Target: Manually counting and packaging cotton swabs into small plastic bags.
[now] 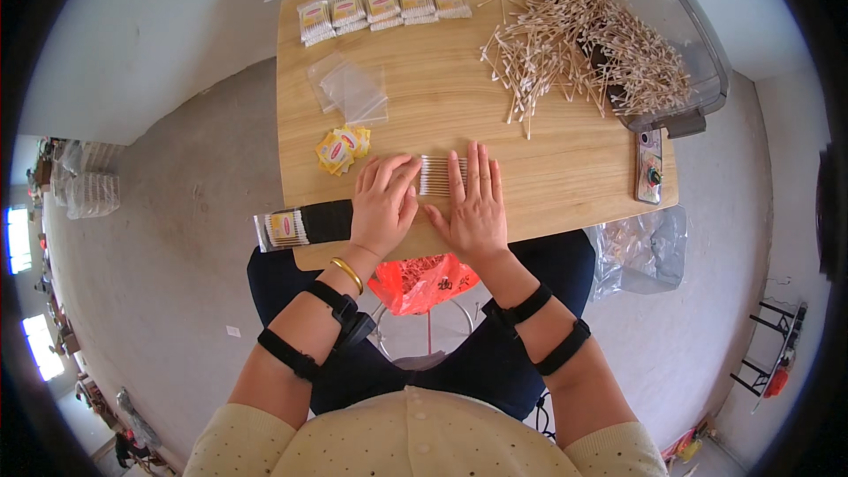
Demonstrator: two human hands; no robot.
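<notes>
A flat row of cotton swabs [434, 176] lies side by side on the wooden table in front of me. My right hand [478, 203] is spread flat over the right part of the row, its fingers stretched out and the thumb apart. Loosely bent, the fingers of my left hand [385, 201] reach the row's left end, with the thumb held away from them and nothing visibly gripped. Left of the hands sits a small pile of yellow printed cards [341, 149]. Behind it lie clear plastic bags [353, 91].
Filled swab packs [382, 2] line the table's far edge. Loose swabs [548, 71] spill from a grey clear bin [707, 62] at the far right. A phone [649, 166] lies at the right edge, a filled pack [284, 228] at the near left. A red bag [420, 287] hangs below.
</notes>
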